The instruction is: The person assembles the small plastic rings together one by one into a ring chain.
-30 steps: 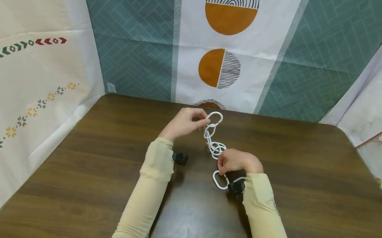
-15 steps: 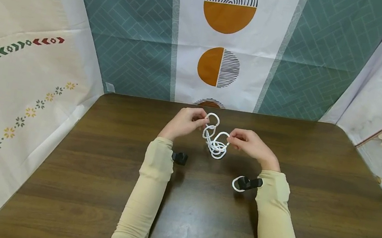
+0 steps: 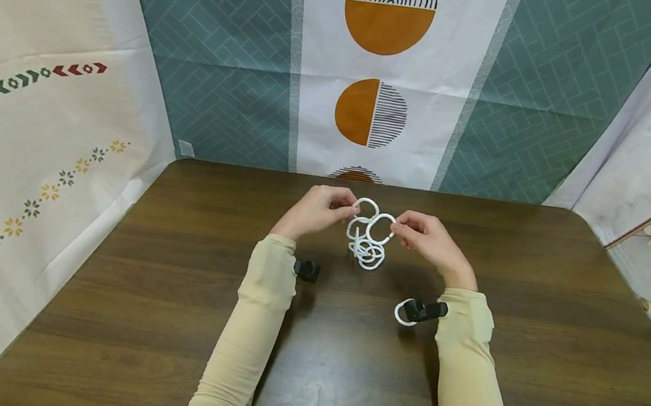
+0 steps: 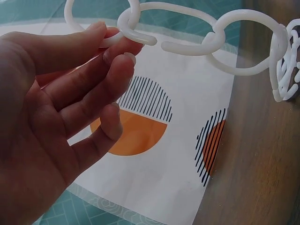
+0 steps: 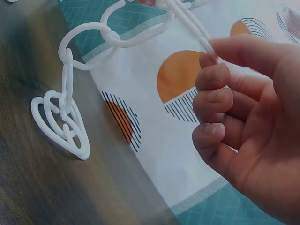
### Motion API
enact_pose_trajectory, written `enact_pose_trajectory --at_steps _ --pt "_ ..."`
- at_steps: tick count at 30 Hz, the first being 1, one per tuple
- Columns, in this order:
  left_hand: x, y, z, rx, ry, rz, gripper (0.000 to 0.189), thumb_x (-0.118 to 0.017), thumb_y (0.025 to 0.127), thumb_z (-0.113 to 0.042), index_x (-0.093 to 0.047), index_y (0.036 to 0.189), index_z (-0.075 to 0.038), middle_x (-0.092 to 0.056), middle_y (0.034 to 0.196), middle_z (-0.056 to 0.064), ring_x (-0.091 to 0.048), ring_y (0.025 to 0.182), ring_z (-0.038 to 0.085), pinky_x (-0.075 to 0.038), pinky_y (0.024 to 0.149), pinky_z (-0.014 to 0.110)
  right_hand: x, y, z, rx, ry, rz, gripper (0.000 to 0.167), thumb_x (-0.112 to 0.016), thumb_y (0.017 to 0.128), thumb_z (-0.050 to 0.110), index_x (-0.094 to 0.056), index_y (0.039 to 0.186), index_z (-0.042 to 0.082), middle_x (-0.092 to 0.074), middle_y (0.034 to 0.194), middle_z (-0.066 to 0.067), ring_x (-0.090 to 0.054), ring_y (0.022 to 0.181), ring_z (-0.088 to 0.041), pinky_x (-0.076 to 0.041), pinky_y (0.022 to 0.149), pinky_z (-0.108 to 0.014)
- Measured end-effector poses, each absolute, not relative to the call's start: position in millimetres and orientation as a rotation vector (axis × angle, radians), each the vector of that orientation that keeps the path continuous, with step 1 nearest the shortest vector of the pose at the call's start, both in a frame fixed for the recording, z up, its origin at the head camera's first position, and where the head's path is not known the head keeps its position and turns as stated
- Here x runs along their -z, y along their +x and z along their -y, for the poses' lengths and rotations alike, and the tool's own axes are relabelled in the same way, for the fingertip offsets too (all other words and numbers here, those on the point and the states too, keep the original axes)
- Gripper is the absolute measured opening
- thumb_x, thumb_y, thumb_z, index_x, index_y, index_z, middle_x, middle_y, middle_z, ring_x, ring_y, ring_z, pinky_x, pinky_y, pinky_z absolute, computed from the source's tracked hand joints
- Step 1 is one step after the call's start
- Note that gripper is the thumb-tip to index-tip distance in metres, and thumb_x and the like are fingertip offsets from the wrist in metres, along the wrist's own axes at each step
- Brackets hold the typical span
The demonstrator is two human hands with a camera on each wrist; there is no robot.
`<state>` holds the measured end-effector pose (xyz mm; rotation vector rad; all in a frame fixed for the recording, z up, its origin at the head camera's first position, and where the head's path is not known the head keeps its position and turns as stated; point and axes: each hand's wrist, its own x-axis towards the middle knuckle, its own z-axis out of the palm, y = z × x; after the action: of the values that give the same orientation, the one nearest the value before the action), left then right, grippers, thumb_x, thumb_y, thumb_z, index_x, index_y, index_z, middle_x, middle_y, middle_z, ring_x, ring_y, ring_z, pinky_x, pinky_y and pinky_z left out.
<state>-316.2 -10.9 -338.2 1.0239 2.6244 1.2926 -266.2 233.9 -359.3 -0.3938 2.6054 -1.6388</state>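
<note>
My left hand (image 3: 319, 212) pinches the top link of a white plastic chain (image 4: 187, 48) between thumb and fingers. From there the chain hangs down, its lower links bunched in a small heap on the table. A gap shows in one link just beside the left fingertips. My right hand (image 3: 430, 240) pinches a white link (image 5: 194, 26) by its right side, its other fingers curled beneath. In the head view that link overlaps the upper chain, close to the left fingertips. I cannot tell whether it is joined to the chain.
Another white link (image 3: 399, 312) lies on the brown wooden table (image 3: 157, 318), partly covered by the black wrist camera (image 3: 425, 312) on the right. Behind the table's far edge hangs a patterned cloth (image 3: 220, 103).
My right hand has left the link near the front, moved up to the heap and gripped a different link. It has raised that link toward my left hand, which has stayed nearly still.
</note>
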Motion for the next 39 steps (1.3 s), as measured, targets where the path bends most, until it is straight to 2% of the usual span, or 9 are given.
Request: enact_pose_trajectory --at_steps 2,8,14,19,21,24,32,35,39 --pt "337.7 -316.0 11.1 -1.287 1.015 -2.625 0.014 -0.062 0.095 -0.02 -0.068 0.095 -0.007 -0.069 0.085 0.01 -0.064 0.083 0.034 -0.048 0.069 0.026 359.4 -265.8 -234.2 1.672 -0.344 -2.603 0.021 -0.058 0.097 0.017 -0.059 0.098 -0.004 -0.053 0.068 0.004 -0.05 0.065 -0.01 -0.043 0.061 -0.025" --pt "337.4 -315.5 11.4 -1.284 1.016 -2.6 0.015 -0.062 0.095 -0.019 -0.068 0.096 -0.006 -0.07 0.09 0.019 -0.063 0.079 0.026 -0.049 0.071 0.026 362.1 -266.8 -236.3 1.862 -0.218 -2.511 0.017 -0.055 0.095 0.006 -0.051 0.105 -0.006 -0.058 0.067 0.006 -0.055 0.062 -0.005 -0.045 0.059 -0.018" --pt "337.0 -314.5 11.6 -1.288 1.009 -2.59 0.013 -0.063 0.094 -0.02 -0.068 0.094 -0.008 -0.07 0.088 0.016 -0.064 0.081 0.029 -0.049 0.071 0.025 363.6 -270.2 -235.6 2.075 -0.135 -2.321 0.002 -0.05 0.095 0.003 -0.05 0.096 0.003 -0.064 0.066 0.008 -0.061 0.062 -0.003 -0.046 0.058 -0.016" --pt "336.7 -315.1 9.9 -1.284 1.007 -2.581 0.011 -0.066 0.092 -0.018 -0.069 0.09 -0.008 -0.071 0.085 0.011 -0.065 0.08 0.029 -0.049 0.07 0.024 363.5 -270.6 -231.0 2.179 -0.096 -2.184 0.009 -0.055 0.095 0.005 -0.053 0.087 0.009 -0.07 0.069 0.005 -0.067 0.065 -0.005 -0.048 0.059 -0.017" --pt "336.5 -315.3 8.9 -1.283 1.008 -2.58 0.01 -0.067 0.091 -0.018 -0.07 0.089 -0.008 -0.071 0.086 0.013 -0.066 0.081 0.031 -0.049 0.07 0.024 363.6 -271.0 -228.9 2.201 -0.093 -2.139 0.011 -0.057 0.094 0.005 -0.054 0.086 0.01 -0.072 0.071 0.005 -0.069 0.066 -0.005 -0.048 0.059 -0.017" --pt "336.5 -315.4 7.7 -1.293 1.018 -2.586 0.011 -0.068 0.09 -0.018 -0.07 0.088 -0.008 -0.071 0.086 0.016 -0.067 0.081 0.033 -0.049 0.068 0.025 363.4 -272.0 -226.6 2.242 -0.093 -2.075 0.012 -0.059 0.094 0.007 -0.053 0.085 0.011 -0.074 0.072 0.004 -0.07 0.067 -0.006 -0.046 0.058 -0.017" --pt "338.8 -317.1 6.1 -1.337 1.001 -2.608 0.009 -0.071 0.089 -0.018 -0.07 0.085 -0.009 -0.071 0.084 0.013 -0.066 0.078 0.031 -0.048 0.067 0.024 362.8 -274.0 -226.8 2.343 -0.034 -1.978 0.011 -0.057 0.095 0.006 -0.052 0.087 0.012 -0.073 0.069 0.003 -0.07 0.064 -0.007 -0.045 0.056 -0.017" --pt "338.7 -316.5 5.5 -1.343 1.008 -2.605 0.009 -0.071 0.088 -0.018 -0.071 0.085 -0.01 -0.071 0.084 0.014 -0.066 0.075 0.026 -0.049 0.067 0.025 362.6 -274.2 -226.9 2.349 -0.027 -1.976 0.011 -0.056 0.096 0.006 -0.051 0.088 0.012 -0.073 0.068 0.003 -0.07 0.063 -0.007 -0.045 0.056 -0.017" --pt "339.0 -315.3 3.4 -1.336 1.047 -2.613 0.007 -0.071 0.088 -0.016 -0.071 0.085 -0.01 -0.071 0.08 0.008 -0.062 0.069 0.012 -0.049 0.067 0.024 362.5 -274.3 -224.2 2.335 -0.061 -1.961 0.012 -0.056 0.096 0.006 -0.051 0.086 0.012 -0.073 0.069 0.003 -0.069 0.064 -0.008 -0.046 0.058 -0.018"
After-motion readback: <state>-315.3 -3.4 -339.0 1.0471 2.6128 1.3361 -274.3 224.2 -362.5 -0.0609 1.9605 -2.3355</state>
